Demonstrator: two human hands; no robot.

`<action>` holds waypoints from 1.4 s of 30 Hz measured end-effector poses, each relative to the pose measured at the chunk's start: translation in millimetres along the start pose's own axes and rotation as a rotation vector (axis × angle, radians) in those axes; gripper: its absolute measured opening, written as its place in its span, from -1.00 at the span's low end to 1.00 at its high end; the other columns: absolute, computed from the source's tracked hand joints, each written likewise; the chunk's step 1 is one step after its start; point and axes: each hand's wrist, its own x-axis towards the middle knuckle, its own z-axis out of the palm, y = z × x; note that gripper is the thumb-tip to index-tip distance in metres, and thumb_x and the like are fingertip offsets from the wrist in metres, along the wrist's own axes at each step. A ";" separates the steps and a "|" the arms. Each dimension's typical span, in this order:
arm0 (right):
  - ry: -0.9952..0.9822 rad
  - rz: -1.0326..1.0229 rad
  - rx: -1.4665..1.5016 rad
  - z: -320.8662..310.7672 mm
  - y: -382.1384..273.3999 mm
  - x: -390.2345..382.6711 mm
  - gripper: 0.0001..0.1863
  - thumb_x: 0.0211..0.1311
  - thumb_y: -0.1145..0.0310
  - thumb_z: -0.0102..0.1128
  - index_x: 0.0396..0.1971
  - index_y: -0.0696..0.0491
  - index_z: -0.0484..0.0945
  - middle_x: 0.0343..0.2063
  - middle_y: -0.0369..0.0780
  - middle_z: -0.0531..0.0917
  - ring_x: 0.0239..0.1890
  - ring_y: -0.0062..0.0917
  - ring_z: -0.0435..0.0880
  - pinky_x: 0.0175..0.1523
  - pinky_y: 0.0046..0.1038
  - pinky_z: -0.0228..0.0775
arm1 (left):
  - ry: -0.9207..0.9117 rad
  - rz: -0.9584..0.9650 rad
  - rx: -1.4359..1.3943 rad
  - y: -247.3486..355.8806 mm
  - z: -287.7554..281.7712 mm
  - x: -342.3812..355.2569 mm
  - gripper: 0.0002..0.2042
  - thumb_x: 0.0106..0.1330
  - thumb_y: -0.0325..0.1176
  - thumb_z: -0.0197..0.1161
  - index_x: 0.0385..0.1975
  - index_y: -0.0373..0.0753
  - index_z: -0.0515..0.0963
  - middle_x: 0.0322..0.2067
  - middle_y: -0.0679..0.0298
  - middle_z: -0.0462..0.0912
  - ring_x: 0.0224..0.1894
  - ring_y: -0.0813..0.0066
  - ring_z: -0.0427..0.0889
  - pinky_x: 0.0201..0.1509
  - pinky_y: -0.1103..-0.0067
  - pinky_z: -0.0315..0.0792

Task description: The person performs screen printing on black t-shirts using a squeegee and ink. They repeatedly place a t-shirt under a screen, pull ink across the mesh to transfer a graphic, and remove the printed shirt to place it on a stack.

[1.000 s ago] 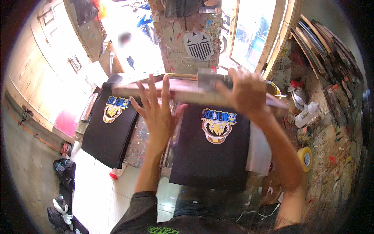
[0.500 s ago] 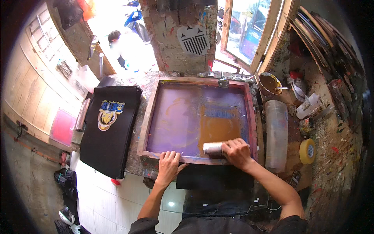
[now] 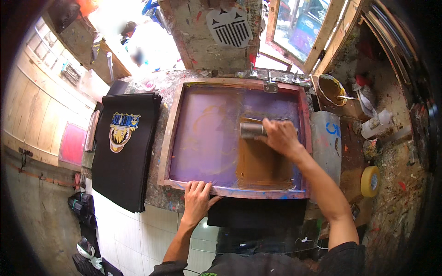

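My right hand [image 3: 282, 137] is closed round a greyish squeegee [image 3: 251, 130] and presses it on the mesh of a wooden-framed printing screen [image 3: 202, 152]. Brown ink [image 3: 264, 161] covers a rectangle of the mesh on my side of the squeegee. My left hand [image 3: 198, 198] grips the screen's near rail, fingers over the wood and thumb out to the right. From under that rail a black fabric piece [image 3: 258, 212] sticks out toward me. Left of the screen lies a stack of black fabric [image 3: 122, 172], its top piece printed with a cartoon face and blue lettering.
A metal hinge clamp [image 3: 270, 86] sits on the far rail. To the right stand an ink tub [image 3: 331, 89] with a spoon, a translucent roll [image 3: 324, 147], a white bottle [image 3: 376, 124] and yellow tape [image 3: 370, 181]. A person [image 3: 138, 43] is outside beyond the doorway.
My right hand has pushed the squeegee from the near end of the mesh to its far part, over the brown ink. My left hand stays on the near rail. The view has shifted slightly.
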 end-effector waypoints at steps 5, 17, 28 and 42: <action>-0.062 -0.021 -0.003 -5.9 -46.1 -68.1 -0.51 0.17 -0.09 0.43 -0.35 0.04 0.48 -0.51 -0.14 0.71 -0.46 -0.22 0.76 -0.40 -0.20 0.56 | -0.049 -0.031 -0.009 0.4 -9.2 0.2 -0.52 0.03 -0.15 0.58 -0.11 -0.30 0.64 -0.23 0.16 0.65 -0.07 0.13 0.60 0.14 0.27 0.40; 0.394 0.131 -0.106 -76.5 -119.4 -122.6 -0.48 0.08 -0.15 0.47 -0.29 0.03 0.60 -0.37 -0.22 0.61 -0.22 -0.34 0.64 0.22 -0.05 0.16 | 0.078 0.127 0.063 -8.9 -69.0 33.0 -0.49 0.15 0.18 0.42 -0.31 -0.22 0.64 -0.35 0.21 0.62 -0.18 0.28 0.61 0.04 0.30 0.40; 0.433 0.118 -0.175 -264.2 -66.0 48.9 -0.26 0.29 -0.38 0.15 -0.28 0.14 0.70 -0.48 -0.08 0.76 -0.38 -0.33 0.83 -0.13 -0.20 0.62 | 0.706 0.193 0.053 -9.8 -19.0 166.9 -0.47 0.32 -0.17 0.42 0.26 -0.17 0.49 0.33 0.03 0.39 0.37 -0.03 0.34 0.39 0.06 0.26; 0.361 0.251 -0.123 -310.2 -24.2 124.6 -0.12 0.21 -0.41 0.14 0.06 0.21 0.64 -0.03 0.08 0.72 0.04 -0.09 0.71 0.20 -0.17 0.43 | 0.560 -0.483 -0.659 -47.2 13.4 62.0 -0.77 0.45 -0.36 0.14 -0.06 -0.38 0.58 -0.17 -0.11 0.70 -0.05 -0.06 0.68 0.03 0.27 0.49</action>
